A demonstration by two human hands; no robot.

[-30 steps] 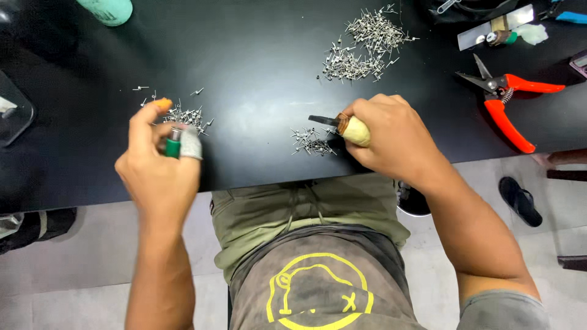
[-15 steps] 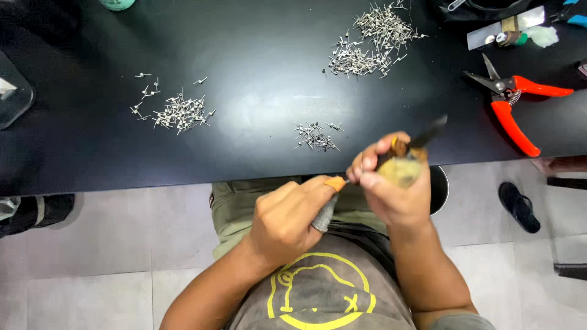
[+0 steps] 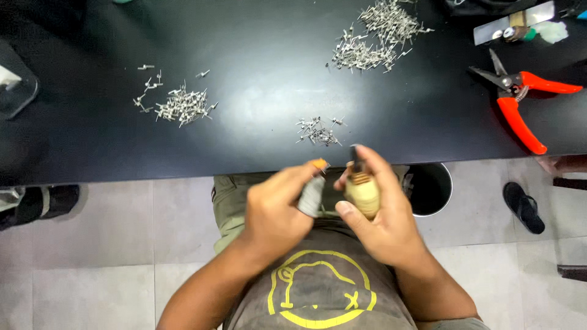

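Both my hands are off the table, close together above my lap. My right hand (image 3: 382,211) grips a tool with a pale wooden handle (image 3: 362,192) and a dark blade pointing up toward the table edge. My left hand (image 3: 275,208) holds a small grey cylinder with an orange tip (image 3: 313,192), pressed near the tool. The hands almost touch. Motion blur hides how the two items meet. A small pile of metal pins (image 3: 318,130) lies on the black table (image 3: 257,91) just beyond my hands.
More metal pins lie in a pile at the left (image 3: 180,107) and a larger heap at the back (image 3: 376,33). Orange-handled snips (image 3: 520,98) rest at the right. A black bin (image 3: 431,186) stands under the table edge, and a sandal (image 3: 523,208) lies on the tiled floor.
Both hands left the table and came together over my lap. The left hand swung in from the left pile, and the tool's blade now points up.
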